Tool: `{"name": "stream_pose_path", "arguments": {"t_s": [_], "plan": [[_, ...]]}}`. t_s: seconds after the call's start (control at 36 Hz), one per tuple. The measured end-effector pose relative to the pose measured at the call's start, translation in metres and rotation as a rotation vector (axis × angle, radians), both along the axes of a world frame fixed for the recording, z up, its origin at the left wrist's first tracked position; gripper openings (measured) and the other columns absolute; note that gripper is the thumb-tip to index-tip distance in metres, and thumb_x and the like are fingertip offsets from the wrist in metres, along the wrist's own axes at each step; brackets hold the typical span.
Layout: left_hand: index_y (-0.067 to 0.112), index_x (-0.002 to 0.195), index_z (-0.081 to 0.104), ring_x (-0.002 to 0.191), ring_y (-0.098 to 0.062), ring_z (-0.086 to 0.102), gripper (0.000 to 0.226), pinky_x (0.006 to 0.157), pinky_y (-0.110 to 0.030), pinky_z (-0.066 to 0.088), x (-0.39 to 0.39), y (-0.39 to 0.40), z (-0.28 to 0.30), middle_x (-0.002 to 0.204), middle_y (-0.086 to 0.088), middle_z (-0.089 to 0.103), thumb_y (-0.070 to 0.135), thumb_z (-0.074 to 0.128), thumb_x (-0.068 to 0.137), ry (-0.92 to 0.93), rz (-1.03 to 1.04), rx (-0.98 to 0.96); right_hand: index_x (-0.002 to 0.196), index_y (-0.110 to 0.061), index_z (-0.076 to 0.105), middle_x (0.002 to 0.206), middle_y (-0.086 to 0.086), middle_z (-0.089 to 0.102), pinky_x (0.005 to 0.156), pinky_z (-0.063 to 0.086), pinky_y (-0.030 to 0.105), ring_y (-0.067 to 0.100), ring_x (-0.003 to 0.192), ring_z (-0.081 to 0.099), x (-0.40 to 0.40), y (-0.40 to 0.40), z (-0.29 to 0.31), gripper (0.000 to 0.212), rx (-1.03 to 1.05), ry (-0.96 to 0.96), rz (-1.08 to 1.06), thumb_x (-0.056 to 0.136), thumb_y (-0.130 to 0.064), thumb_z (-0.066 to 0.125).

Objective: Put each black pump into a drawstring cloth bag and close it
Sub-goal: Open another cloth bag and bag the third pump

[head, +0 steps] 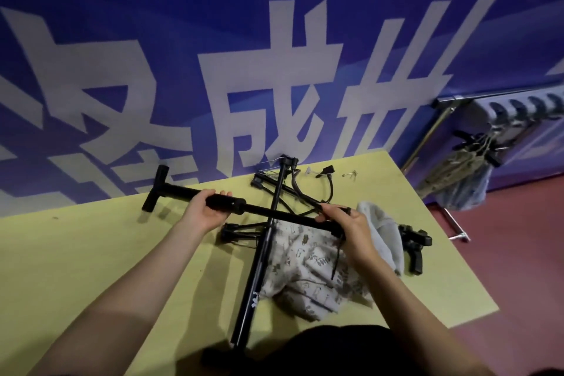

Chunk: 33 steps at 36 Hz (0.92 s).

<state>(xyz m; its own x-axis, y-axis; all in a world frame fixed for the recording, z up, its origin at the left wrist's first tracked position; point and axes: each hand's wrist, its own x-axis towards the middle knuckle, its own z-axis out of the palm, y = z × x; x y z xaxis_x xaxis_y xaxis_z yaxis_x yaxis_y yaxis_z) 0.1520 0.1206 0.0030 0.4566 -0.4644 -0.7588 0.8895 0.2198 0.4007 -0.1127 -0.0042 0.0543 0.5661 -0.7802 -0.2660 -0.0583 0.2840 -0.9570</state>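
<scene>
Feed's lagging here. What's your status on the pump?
Left hand and right hand both grip held pump, level above table. Not bagged yet. Second pump lies across patterned bag beneath.

Held pump [274,214] crosses over 2nd pump [262,256], bag [308,266] underneath, on table [91,253]

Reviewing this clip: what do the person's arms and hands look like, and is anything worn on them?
Both forearms are bare to the bottom edge of the frame, with no sleeve showing. The left hand and the right hand wear no gloves, and no watch, ring or bracelet is visible. Dark clothing shows at the bottom edge, at the person's body.
</scene>
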Motion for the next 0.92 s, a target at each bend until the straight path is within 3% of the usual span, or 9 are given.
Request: {"name": "stream_pose_path", "arguments": {"t_s": [0.14,0.31,0.42,0.5,0.58,0.72,0.83,0.86,0.92], "plan": [[0.004,0.106,0.050,0.087,-0.022,0.059,0.013,0.077,-0.039,0.051,-0.019,-0.016,0.034,0.094,-0.010,0.056,0.014,0.050,0.097,-0.038,0.001,-0.133,0.062,-0.009,0.072,0.067,0.005,0.070,0.072,0.044,0.028,0.016,0.066,0.062,-0.019,-0.023,0.008,0.031,0.083,-0.118,-0.079,0.089,-0.017,0.060],[0.006,0.096,0.053,0.094,-0.024,0.063,0.009,0.076,-0.041,0.052,-0.049,-0.039,0.053,0.096,-0.010,0.061,0.015,0.052,0.095,-0.037,0.000,-0.210,0.049,-0.012,0.071,0.056,0.005,0.066,0.075,0.047,0.029,0.014,0.057,0.061,-0.043,-0.057,0.019,0.046,0.137,-0.191,-0.105,0.092,-0.012,0.055],[0.009,0.104,0.052,0.088,-0.023,0.065,0.015,0.071,-0.042,0.053,-0.071,-0.058,0.057,0.091,-0.007,0.063,0.018,0.052,0.091,-0.013,0.008,-0.231,0.055,-0.012,0.072,0.061,0.008,0.066,0.066,0.050,0.025,0.016,0.059,0.062,-0.060,-0.087,0.029,0.043,0.134,-0.174,-0.094,0.094,-0.018,0.056],[0.014,0.091,0.053,0.082,-0.021,0.064,0.016,0.069,-0.041,0.052,-0.095,-0.074,0.062,0.079,-0.002,0.062,0.030,0.057,0.090,0.011,0.041,-0.245,0.072,-0.013,0.074,0.070,0.008,0.069,0.065,0.044,0.027,0.017,0.066,0.060,-0.071,-0.114,0.032,0.029,0.058,-0.063,-0.110,0.091,-0.030,0.060],[0.013,0.081,0.054,0.082,-0.021,0.062,0.025,0.073,-0.040,0.052,-0.109,-0.084,0.064,0.077,-0.003,0.062,0.036,0.060,0.088,0.014,0.061,-0.232,0.081,-0.011,0.072,0.074,0.006,0.070,0.058,0.039,0.026,0.016,0.065,0.055,-0.074,-0.137,0.032,0.029,0.021,0.074,-0.150,0.089,-0.037,0.062],[0.009,0.100,0.055,0.103,-0.028,0.061,0.025,0.073,-0.040,0.055,-0.132,-0.096,0.058,0.102,-0.014,0.060,0.028,0.063,0.086,-0.147,-0.023,-0.083,0.078,-0.011,0.068,0.073,0.006,0.066,0.056,0.037,0.029,0.018,0.063,0.051,-0.089,-0.168,0.027,0.038,-0.001,0.157,-0.201,0.095,-0.041,0.053],[0.008,0.094,0.054,0.098,-0.031,0.063,0.022,0.080,-0.043,0.056,-0.145,-0.095,0.060,0.107,-0.017,0.058,0.028,0.063,0.090,-0.194,0.061,-0.098,0.078,-0.013,0.066,0.076,0.005,0.063,0.058,0.041,0.032,0.019,0.065,0.052,-0.091,-0.191,0.023,0.044,-0.094,0.209,-0.176,0.098,-0.046,0.045],[0.008,0.095,0.054,0.095,-0.029,0.064,0.025,0.078,-0.039,0.057,-0.147,-0.092,0.058,0.106,-0.015,0.059,0.031,0.063,0.090,-0.190,0.083,-0.079,0.079,-0.014,0.067,0.076,0.005,0.063,0.059,0.041,0.032,0.019,0.065,0.053,-0.092,-0.195,0.021,0.044,-0.105,0.212,-0.162,0.098,-0.046,0.044],[0.009,0.104,0.056,0.083,-0.024,0.065,0.035,0.059,-0.027,0.058,-0.152,-0.082,0.051,0.101,-0.011,0.059,0.038,0.066,0.087,-0.184,0.123,-0.020,0.083,-0.013,0.067,0.076,0.004,0.063,0.060,0.041,0.032,0.018,0.066,0.053,-0.094,-0.201,0.015,0.042,-0.107,0.201,-0.127,0.098,-0.046,0.045]]}}
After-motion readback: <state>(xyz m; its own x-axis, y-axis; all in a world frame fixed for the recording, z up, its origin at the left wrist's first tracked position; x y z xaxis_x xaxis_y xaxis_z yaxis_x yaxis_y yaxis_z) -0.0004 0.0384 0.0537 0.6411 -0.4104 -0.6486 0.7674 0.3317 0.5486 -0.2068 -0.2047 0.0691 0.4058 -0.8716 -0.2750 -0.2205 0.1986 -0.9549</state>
